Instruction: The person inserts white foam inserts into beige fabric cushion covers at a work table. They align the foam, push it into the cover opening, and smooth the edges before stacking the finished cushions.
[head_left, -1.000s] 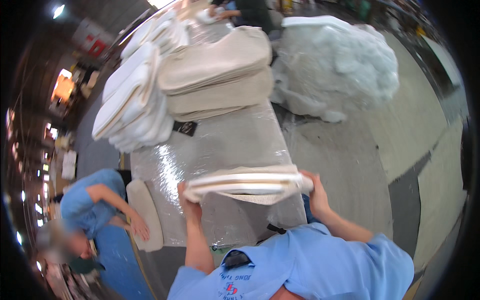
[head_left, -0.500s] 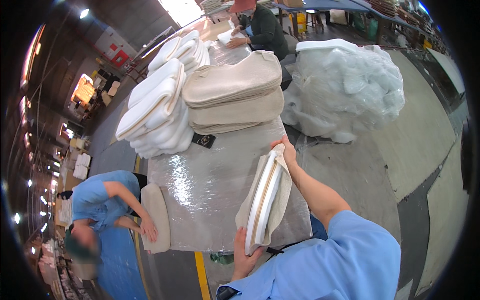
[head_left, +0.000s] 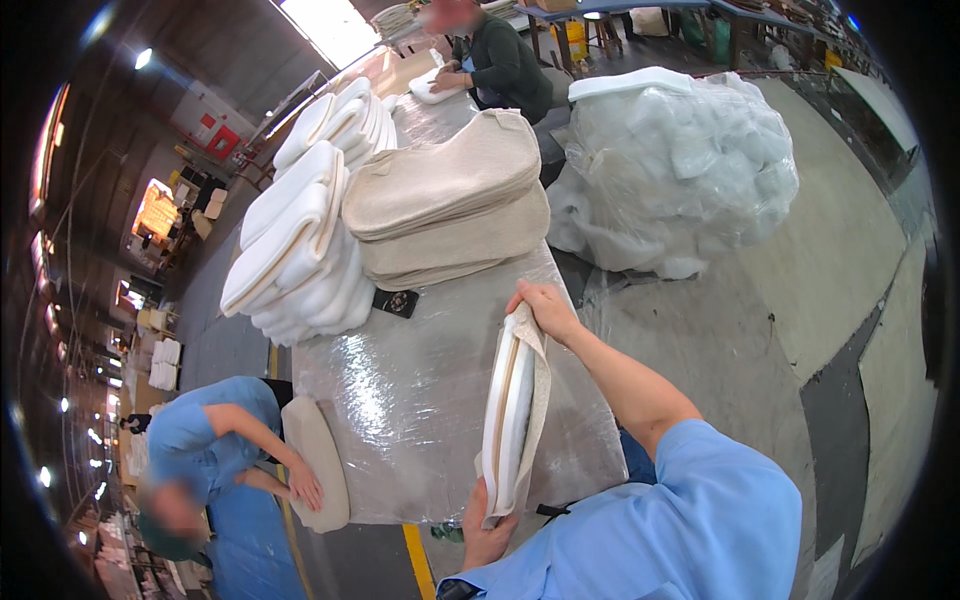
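A long, curved white foam pad (head_left: pixel 497 405) with a tan strip along its edge stands on edge between my hands. Beige fabric cover (head_left: pixel 541 385) material wraps its right side and its two ends. My right hand (head_left: pixel 545 310) grips the far end of the covered pad, fingers bent over the fabric. At the near end, by the table's front edge, my left hand (head_left: pixel 487 525) is closed around the fabric and pad; some of its fingers are hidden beneath. The pad leans over the plastic-covered table (head_left: pixel 420 430).
Beige covers (head_left: pixel 450 185) lie stacked mid-table beside folded white pads (head_left: pixel 290 230) and a small black item (head_left: pixel 396 303). Right of the table sits a large plastic-wrapped bundle (head_left: pixel 680 170). One co-worker (head_left: pixel 215 430) presses a beige piece (head_left: pixel 318 465) at left; another (head_left: pixel 500 65) works at the far end.
The pad has turned more onto its edge, and the beige flap on its left side has mostly gone from sight. Both hands keep their hold. The whole view has shifted slightly.
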